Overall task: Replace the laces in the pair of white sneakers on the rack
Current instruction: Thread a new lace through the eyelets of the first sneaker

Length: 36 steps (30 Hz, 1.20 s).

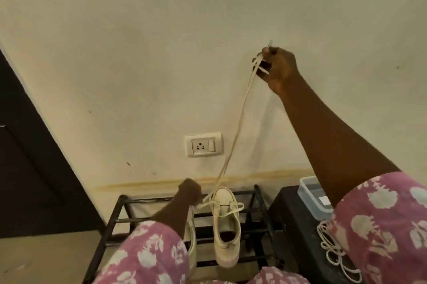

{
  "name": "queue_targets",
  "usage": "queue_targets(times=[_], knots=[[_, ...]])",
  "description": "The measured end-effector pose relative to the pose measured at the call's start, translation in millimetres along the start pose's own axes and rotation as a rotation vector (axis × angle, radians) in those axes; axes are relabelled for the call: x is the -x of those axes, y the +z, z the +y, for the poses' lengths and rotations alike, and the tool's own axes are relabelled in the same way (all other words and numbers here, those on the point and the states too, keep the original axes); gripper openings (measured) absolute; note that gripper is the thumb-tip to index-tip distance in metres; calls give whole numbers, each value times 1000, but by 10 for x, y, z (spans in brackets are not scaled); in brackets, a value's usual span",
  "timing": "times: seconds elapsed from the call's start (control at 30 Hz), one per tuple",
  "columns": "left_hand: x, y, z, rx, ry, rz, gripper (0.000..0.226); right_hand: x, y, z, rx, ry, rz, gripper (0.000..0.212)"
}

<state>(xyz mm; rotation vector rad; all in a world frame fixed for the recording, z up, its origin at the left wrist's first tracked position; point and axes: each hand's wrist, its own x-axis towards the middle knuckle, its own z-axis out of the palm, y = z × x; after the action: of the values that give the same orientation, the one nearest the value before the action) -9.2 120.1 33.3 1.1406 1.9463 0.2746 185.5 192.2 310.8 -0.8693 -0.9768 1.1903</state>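
Two white sneakers stand on a black metal rack (260, 200). The right sneaker (225, 228) is in full view, toe toward the wall; the left sneaker (190, 244) is mostly hidden behind my left arm. My right hand (277, 67) is raised high against the wall and pinches the end of a white lace (238, 128), which runs taut down to the right sneaker's front eyelets. My left hand (190, 193) is low by the sneaker's toe and grips the lace there. Loose loops of lace lie across the sneaker's tongue.
A black box (298, 221) stands right of the rack, with a clear plastic container (310, 193) on it and another coiled white lace (332, 251) lying on its top. A wall socket (204, 144) sits above the rack. A dark door (27, 156) is at the left.
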Motion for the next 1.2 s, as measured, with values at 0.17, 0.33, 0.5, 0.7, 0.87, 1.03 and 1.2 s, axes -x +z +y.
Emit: queue_targets(times=[0.17, 0.33, 0.5, 0.7, 0.87, 1.03, 1.2], knots=[[-128, 751, -381, 26, -75, -147, 32, -54, 64, 135, 149, -79, -77, 23], [-221, 991, -347, 32, 61, 87, 32, -100, 38, 429, 184, -99, -153, 18], [-208, 1022, -204, 214, 80, 294, 32, -157, -41, 551, 200, -96, -136, 18], [-298, 1044, -182, 142, -25, 310, 35, -180, -97, 613, 170, -90, -133, 17], [-373, 1080, -142, -4, -16, 273, 33, -175, -145, 702, 169, -78, -154, 19], [-373, 1039, -73, 130, -131, 326, 29, -133, -167, 837, 186, -46, -178, 19], [-368, 1055, -55, 267, -102, 328, 27, -114, -165, 885, 211, -31, -193, 19]])
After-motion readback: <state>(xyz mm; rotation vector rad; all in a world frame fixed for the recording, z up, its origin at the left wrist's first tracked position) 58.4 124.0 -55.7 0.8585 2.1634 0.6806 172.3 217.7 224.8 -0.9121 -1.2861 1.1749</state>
